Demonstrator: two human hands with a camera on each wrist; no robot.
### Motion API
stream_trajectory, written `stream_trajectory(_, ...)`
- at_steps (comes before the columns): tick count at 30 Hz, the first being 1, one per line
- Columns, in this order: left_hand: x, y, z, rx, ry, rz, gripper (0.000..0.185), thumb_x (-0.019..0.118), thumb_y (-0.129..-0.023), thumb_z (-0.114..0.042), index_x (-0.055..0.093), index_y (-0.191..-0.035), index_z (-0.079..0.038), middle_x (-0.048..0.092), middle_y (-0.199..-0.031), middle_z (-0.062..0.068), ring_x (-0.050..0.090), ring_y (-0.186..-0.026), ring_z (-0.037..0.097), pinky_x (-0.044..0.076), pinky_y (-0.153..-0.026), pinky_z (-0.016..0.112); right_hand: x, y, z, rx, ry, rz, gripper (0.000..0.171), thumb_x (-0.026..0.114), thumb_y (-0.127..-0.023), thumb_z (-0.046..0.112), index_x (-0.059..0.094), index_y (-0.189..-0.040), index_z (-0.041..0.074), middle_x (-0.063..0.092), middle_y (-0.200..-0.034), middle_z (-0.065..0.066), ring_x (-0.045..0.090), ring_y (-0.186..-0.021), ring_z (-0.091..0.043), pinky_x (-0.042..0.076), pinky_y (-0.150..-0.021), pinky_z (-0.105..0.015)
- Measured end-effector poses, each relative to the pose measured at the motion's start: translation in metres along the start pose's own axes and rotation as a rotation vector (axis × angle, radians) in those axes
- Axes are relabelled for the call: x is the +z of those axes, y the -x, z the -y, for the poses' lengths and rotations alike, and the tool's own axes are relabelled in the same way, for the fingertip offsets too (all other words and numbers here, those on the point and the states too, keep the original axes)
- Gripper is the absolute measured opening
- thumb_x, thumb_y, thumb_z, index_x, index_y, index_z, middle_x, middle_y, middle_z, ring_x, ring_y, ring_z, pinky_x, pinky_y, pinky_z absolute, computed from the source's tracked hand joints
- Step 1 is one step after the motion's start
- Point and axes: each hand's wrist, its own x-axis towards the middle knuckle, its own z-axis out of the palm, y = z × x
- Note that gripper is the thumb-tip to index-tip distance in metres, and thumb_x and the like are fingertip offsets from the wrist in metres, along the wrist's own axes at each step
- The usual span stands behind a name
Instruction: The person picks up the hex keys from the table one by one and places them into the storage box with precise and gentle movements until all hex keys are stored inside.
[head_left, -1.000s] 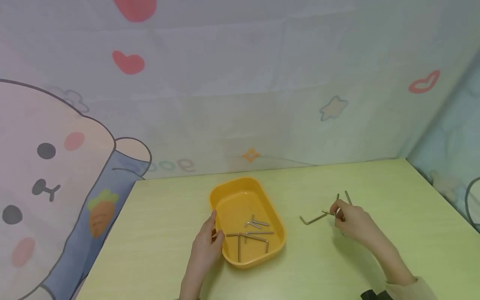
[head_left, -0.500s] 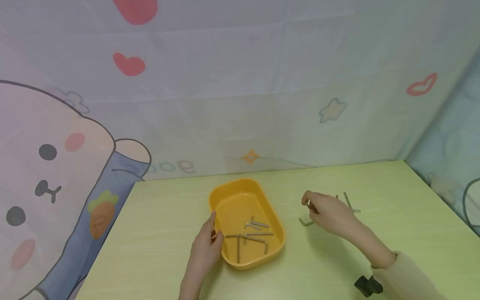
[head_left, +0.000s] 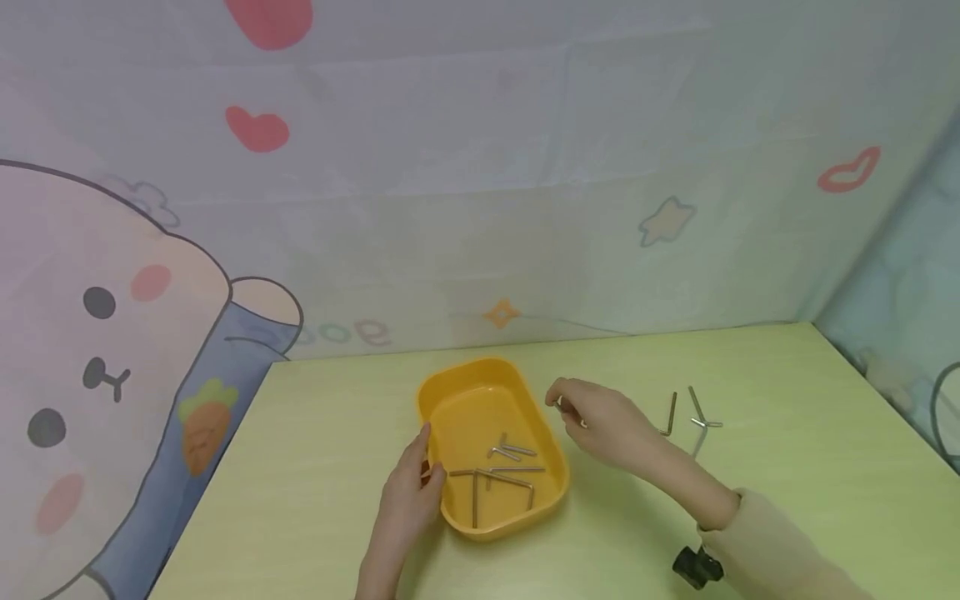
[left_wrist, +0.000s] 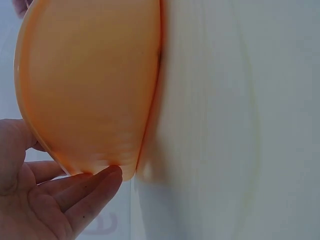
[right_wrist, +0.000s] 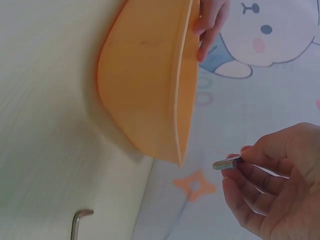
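A yellow tray stands on the table with several L-shaped hex keys in its near half. My left hand grips the tray's left side, thumb at the rim and fingers against the outer wall, as the left wrist view shows. Just off the tray's right rim, my right hand pinches a small hex key between thumb and fingers. Only its metal end shows; the fingers cover the remainder. Beneath the right hand, a bent hex key end lies on the table in the right wrist view.
More hex keys lie on the table right of my right hand, some crossing. A black device sits by the right sleeve. Behind the pale table hangs a printed cloth with a cartoon bear.
My right hand has lifted a hex key from the group on the right and moved left with it to the tray's edge. The left hand keeps its grip on the tray.
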Motion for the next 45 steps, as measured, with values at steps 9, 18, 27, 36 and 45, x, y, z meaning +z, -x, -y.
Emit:
stream_trajectory(9, -0.001, 0.001, 0.002, -0.004, -0.003, -0.004, 0.058, 0.048, -0.098, -0.018, 0.029, -0.152, -0.012, 0.037, -0.153, 0.017, 0.055, -0.124, 0.040, 0.054, -0.095, 0.046, 0.020, -0.015, 0.016, -0.134, 0.023, 0.034, 0.019, 0.057, -0.088, 0.001, 0.064, -0.102, 0.010, 0.064, -0.085, 0.003, 0.049, -0.070, -0.006, 0.046, -0.062, -0.018)
stream_trajectory(18, -0.003, 0.000, 0.003, 0.007, -0.004, 0.000, 0.059, 0.049, -0.097, -0.018, 0.029, -0.152, -0.012, 0.038, -0.152, 0.018, 0.055, -0.123, 0.039, 0.053, -0.097, 0.047, 0.042, -0.024, 0.022, -0.172, -0.015, 0.140, 0.019, 0.055, -0.087, 0.000, 0.064, -0.101, 0.010, 0.061, -0.079, 0.003, 0.048, -0.068, -0.005, 0.044, -0.060, -0.017)
stream_trajectory(27, -0.005, 0.001, 0.004, 0.007, -0.009, 0.003, 0.059, 0.049, -0.097, -0.019, 0.028, -0.152, -0.014, 0.038, -0.151, 0.019, 0.056, -0.122, 0.040, 0.053, -0.096, 0.048, 0.060, -0.028, 0.026, -0.207, 0.071, 0.235, 0.014, 0.062, -0.085, 0.002, 0.063, -0.094, 0.012, 0.069, -0.089, 0.001, 0.056, -0.071, -0.008, 0.050, -0.062, -0.022)
stream_trajectory(36, -0.007, 0.003, 0.003, 0.027, -0.018, 0.006, 0.058, 0.049, -0.098, -0.017, 0.029, -0.152, -0.010, 0.038, -0.151, 0.020, 0.056, -0.121, 0.042, 0.055, -0.094, 0.047, 0.074, -0.028, 0.024, -0.261, 0.134, 0.284, 0.014, 0.066, -0.090, 0.018, 0.058, -0.079, 0.012, 0.059, -0.072, 0.006, 0.043, -0.062, -0.005, 0.037, -0.053, -0.017)
stream_trajectory(45, -0.004, 0.000, 0.005, 0.026, -0.010, 0.010, 0.059, 0.048, -0.098, -0.019, 0.027, -0.153, -0.012, 0.036, -0.153, 0.019, 0.055, -0.123, 0.041, 0.054, -0.096, 0.048, 0.077, -0.027, 0.021, -0.246, 0.244, 0.318, 0.012, 0.068, -0.087, 0.014, 0.058, -0.080, 0.014, 0.067, -0.084, 0.005, 0.058, -0.070, -0.009, 0.044, -0.054, -0.021)
